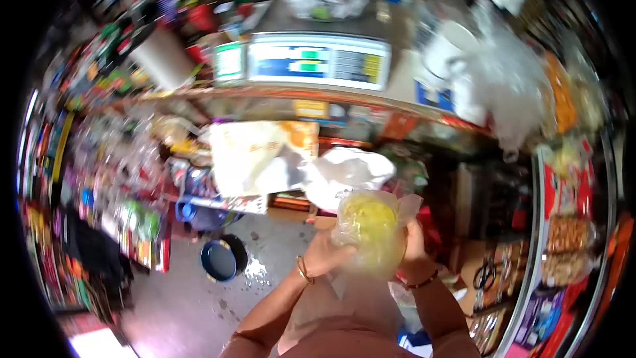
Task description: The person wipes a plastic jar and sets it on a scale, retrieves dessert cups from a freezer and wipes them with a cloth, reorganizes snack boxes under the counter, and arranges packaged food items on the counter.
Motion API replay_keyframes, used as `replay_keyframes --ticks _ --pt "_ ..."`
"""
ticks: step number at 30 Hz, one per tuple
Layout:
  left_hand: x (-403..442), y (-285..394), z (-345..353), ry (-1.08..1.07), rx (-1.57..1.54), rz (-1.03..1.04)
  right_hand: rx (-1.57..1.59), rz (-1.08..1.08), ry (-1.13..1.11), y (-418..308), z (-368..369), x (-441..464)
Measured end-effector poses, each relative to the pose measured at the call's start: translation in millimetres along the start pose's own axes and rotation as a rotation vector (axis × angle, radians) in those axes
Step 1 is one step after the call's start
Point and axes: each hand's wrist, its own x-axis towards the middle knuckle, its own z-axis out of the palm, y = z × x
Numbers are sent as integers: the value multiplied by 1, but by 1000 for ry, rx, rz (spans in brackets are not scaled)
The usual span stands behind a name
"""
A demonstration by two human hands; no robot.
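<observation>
Between my two hands is a clear plastic bag [371, 229] with something yellow inside; blur hides what the yellow contents are. My left hand [329, 255] is closed on the bag's left side, with the thumb lying across it. On the opposite side my right hand [413, 244] grips the bag near its edge. Both wrists wear a bracelet. Just beyond the bag lies a white plastic bag [349, 171], beside a large cream and orange packet [262, 157].
A weighing scale [318, 61] stands on the counter ahead, near a white mug [449, 50] and hanging plastic bags [510, 76]. A blue bucket [218, 260] is on the wet floor [179, 305] at left. Snack packets [568, 233] fill the right shelf.
</observation>
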Motion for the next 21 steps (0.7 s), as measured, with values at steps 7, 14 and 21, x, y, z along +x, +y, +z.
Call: replay_keyframes --ticks 7,14,21 --pt "-94 -32 -44 503 -489 185 -1090 41 -352 60 118 44" --pt "-150 -3 -29 1162 -752 389 -1678 -351 -953 115 181 21" --pt "-224 -51 -15 1348 -686 709 -548 579 -290 196 216 15"
